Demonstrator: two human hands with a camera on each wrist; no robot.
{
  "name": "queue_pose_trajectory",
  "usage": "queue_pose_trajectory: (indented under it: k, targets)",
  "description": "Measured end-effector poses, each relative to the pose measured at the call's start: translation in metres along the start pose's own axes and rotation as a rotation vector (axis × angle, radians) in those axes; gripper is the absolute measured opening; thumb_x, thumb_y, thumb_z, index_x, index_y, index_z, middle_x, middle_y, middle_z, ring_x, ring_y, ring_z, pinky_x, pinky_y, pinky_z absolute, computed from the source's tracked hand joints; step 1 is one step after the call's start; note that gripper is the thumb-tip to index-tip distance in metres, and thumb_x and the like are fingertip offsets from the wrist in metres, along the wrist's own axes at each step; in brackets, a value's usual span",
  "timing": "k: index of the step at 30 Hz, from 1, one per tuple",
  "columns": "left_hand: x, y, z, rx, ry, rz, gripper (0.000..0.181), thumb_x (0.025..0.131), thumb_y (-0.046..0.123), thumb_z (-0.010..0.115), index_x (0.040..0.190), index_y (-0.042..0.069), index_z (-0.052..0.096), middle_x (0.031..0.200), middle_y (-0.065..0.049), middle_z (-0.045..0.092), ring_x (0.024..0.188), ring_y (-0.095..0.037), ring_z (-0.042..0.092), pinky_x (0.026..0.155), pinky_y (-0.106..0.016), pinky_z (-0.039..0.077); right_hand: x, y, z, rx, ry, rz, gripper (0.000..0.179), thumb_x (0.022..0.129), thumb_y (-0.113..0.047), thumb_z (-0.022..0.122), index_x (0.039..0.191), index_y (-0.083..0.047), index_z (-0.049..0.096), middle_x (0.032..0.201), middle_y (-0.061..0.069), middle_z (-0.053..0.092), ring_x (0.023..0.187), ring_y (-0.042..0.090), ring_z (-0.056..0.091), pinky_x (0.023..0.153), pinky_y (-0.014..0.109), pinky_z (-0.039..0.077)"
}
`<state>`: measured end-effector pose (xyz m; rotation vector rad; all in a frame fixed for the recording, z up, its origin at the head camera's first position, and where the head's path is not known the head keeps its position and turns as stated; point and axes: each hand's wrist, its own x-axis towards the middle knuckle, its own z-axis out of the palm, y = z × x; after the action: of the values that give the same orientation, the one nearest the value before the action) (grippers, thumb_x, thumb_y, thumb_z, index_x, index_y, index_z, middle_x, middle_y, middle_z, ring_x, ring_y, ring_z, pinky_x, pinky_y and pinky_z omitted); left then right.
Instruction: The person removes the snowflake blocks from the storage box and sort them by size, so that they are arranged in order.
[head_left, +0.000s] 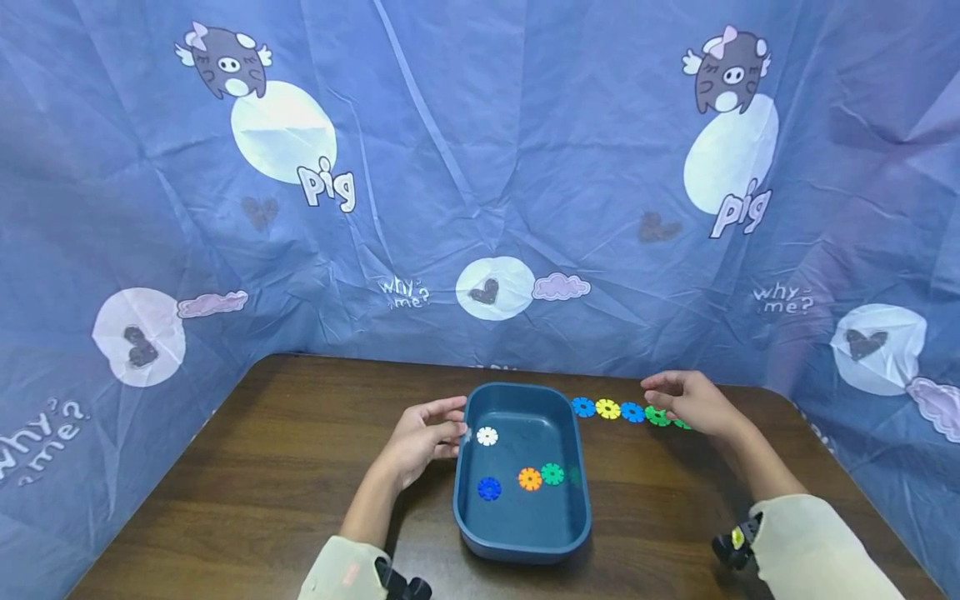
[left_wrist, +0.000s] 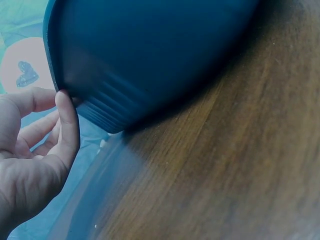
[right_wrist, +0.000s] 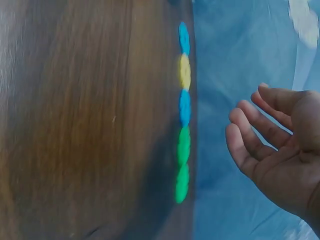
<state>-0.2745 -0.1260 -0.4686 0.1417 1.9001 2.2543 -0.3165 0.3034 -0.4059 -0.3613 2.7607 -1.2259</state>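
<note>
My left hand (head_left: 422,435) is at the left side of a dark blue plastic basin (head_left: 525,540), thumb and forefinger pinching its rim in the left wrist view. Inside the basin lie a white snowflake disc (head_left: 487,436), a blue disc (head_left: 489,488), an orange disc (head_left: 529,478) and a green disc (head_left: 552,474). My right hand (head_left: 693,403) hovers over the right end of a row of joined discs (right_wrist: 184,107), fingers loosely bent and nothing between them. Blue, yellow, blue and two green discs make up the row, the last green one partly hidden by the hand in the head view.
The brown wooden table (head_left: 300,467) carries the basin and the row, which runs near its back edge. Behind it hangs a blue printed cloth (head_left: 420,167). Black straps with small devices show at both sleeve cuffs (head_left: 806,533).
</note>
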Motion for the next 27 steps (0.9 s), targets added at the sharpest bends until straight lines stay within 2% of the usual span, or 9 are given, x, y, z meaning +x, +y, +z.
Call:
queue_pose_trajectory:
  k: [5,9,15,18,23,27]
  targets:
    - [0.000,0.000,0.000,0.000,0.004,-0.002,0.051,0.091,-0.004,0.066,0.141,-0.004,0.056,0.118,-0.026,0.060,0.077,-0.015,0.065,0.067,-0.028,0.060,0.006,-0.029,0.017,-0.154,-0.047,-0.159,0.026,0.100,-0.013,0.065,0.121,0.002,0.069,0.113,0.018,0.073,0.097,0.025,0.068,0.078,0.036,0.056]
    - [0.000,0.000,0.001,-0.001,0.004,-0.006,0.051,0.091,-0.004,0.066,0.141,-0.004,0.056,0.118,-0.024,0.060,0.077,-0.015,0.065,0.067,-0.027,0.060,0.008,-0.049,0.036,-0.215,-0.060,-0.276,0.020,0.097,-0.010,0.069,0.115,-0.002,0.072,0.104,0.009,0.075,0.092,0.017,0.069,0.078,0.034,0.056]
    - [-0.001,0.001,0.001,-0.006,0.003,-0.006,0.051,0.090,-0.004,0.066,0.141,-0.005,0.055,0.115,-0.021,0.061,0.077,-0.014,0.065,0.067,-0.027,0.059,0.003,-0.089,0.065,-0.329,-0.125,-0.462,0.022,0.096,-0.012,0.071,0.117,-0.006,0.073,0.105,0.000,0.073,0.090,0.011,0.065,0.077,0.035,0.058]
    - [-0.001,0.002,0.001,-0.006,0.000,-0.001,0.052,0.091,-0.004,0.067,0.141,-0.006,0.055,0.113,-0.020,0.062,0.078,-0.014,0.065,0.066,-0.027,0.059,-0.001,-0.105,0.078,-0.399,-0.181,-0.541,0.024,0.096,-0.013,0.072,0.119,-0.008,0.073,0.109,0.000,0.072,0.093,0.014,0.066,0.080,0.033,0.059]
    - [-0.001,0.001,0.000,-0.013,-0.003,-0.004,0.052,0.091,-0.004,0.067,0.141,-0.007,0.054,0.113,-0.019,0.062,0.078,-0.013,0.064,0.066,-0.026,0.059,-0.003,-0.116,0.099,-0.503,-0.287,-0.608,0.025,0.096,-0.015,0.072,0.120,-0.008,0.073,0.112,0.003,0.071,0.102,0.021,0.066,0.087,0.035,0.058]
    - [0.000,0.001,0.000,-0.014,-0.001,-0.007,0.052,0.091,-0.004,0.067,0.141,-0.006,0.054,0.113,-0.019,0.061,0.078,-0.014,0.064,0.066,-0.027,0.059,-0.004,-0.115,0.115,-0.620,-0.385,-0.623,0.025,0.096,-0.019,0.073,0.120,-0.010,0.073,0.111,0.004,0.071,0.100,0.015,0.064,0.088,0.033,0.058]
